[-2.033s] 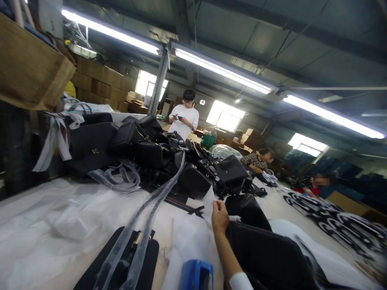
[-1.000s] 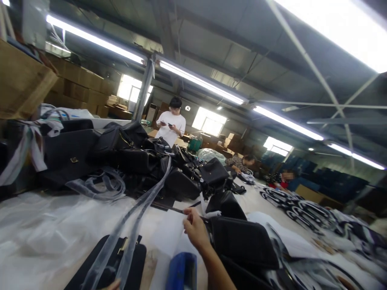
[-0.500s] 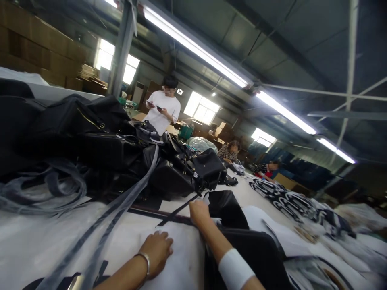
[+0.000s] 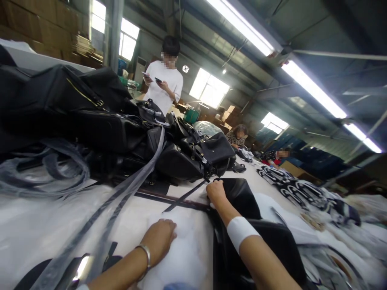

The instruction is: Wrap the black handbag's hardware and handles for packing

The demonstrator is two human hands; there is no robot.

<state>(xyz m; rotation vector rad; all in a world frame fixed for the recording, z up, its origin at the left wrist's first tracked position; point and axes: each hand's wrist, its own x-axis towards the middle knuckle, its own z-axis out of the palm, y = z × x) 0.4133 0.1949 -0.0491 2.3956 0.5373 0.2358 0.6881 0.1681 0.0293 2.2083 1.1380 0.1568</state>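
My left hand (image 4: 159, 241), a silver bangle on its wrist, rests on soft white sheeting (image 4: 184, 237) on the table. Its fingers are bent and drawn together at the sheeting, with the tips partly hidden. Farther forward, my right hand (image 4: 215, 192) has its fingers curled in at the left edge of an upright black bag (image 4: 240, 195). What they grip is hidden. A white band (image 4: 242, 232) wraps the right wrist. Under the right forearm stands another black bag (image 4: 272, 241). A thin black strap (image 4: 185, 196) lies across the table left of my right hand.
Black bags (image 4: 105, 129) are heaped along the far left. Long plastic-wrapped straps (image 4: 130, 193) run toward me, beside a coiled strap (image 4: 66, 161). Bundled black-and-white pieces (image 4: 305, 193) lie at right. A person (image 4: 165, 84) in white holds phones; two others sit farther back.
The view has tilted down and turned slightly. My right hand stays by the bag edge, and a pale scrap seen beside it is now out of sight. My left fingers are closer together.
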